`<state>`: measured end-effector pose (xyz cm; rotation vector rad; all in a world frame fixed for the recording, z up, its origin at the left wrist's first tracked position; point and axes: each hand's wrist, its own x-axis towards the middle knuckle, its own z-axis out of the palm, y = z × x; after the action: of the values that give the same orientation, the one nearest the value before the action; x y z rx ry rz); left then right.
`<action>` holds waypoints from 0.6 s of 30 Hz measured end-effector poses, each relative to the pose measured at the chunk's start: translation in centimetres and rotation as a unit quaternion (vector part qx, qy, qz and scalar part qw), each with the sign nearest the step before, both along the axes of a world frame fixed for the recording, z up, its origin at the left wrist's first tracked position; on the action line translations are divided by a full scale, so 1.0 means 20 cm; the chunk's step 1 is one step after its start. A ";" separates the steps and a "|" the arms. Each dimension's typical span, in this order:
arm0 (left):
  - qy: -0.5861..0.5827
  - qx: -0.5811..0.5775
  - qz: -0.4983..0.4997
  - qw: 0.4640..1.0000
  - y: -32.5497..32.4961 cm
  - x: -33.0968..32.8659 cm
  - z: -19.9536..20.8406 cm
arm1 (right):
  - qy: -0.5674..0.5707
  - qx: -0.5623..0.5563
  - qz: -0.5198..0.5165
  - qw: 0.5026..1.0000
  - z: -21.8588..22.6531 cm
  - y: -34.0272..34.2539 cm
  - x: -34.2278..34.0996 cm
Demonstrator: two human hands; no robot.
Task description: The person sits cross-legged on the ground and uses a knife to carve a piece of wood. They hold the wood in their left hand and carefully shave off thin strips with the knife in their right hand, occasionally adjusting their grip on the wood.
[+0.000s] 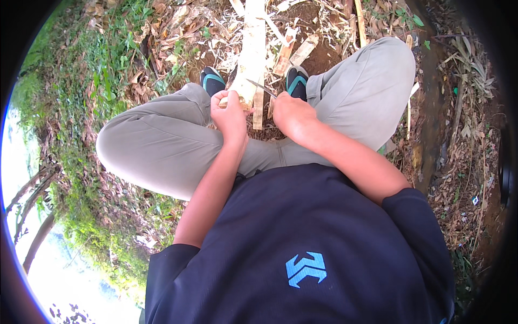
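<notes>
While a knife (261,86) is gripped over a pale plank (252,48), upper centre of frame, by the right hand's (294,114) fingers, the left hand's (232,116) are found curled; their hold cannot be determined.

1 knife (262,87) with a narrow grey blade is gripped in the right hand (294,113), its tip angled forward-left over 1 long, pale wooden plank (252,48). The plank lies lengthwise, near end by the left hand (231,113).
</notes>
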<state>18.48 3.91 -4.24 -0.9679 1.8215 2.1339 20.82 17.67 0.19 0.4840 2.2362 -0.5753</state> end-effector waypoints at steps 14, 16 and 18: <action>0.003 -0.011 0.009 1.000 -0.01 0.00 -0.03 | 0.049 -0.027 -0.044 0.997 -0.35 -0.03 -0.05; 0.006 -0.012 0.020 1.000 -0.01 -0.01 -0.02 | 0.059 -0.013 -0.040 0.997 -0.39 -0.05 -0.05; 0.016 -0.014 0.012 1.000 0.00 0.00 -0.03 | 0.073 -0.012 -0.044 0.996 -0.43 -0.05 -0.07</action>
<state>18.45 3.84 -4.74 -0.9721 1.8686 2.1554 19.48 16.74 -8.45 0.5456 2.3530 -0.7020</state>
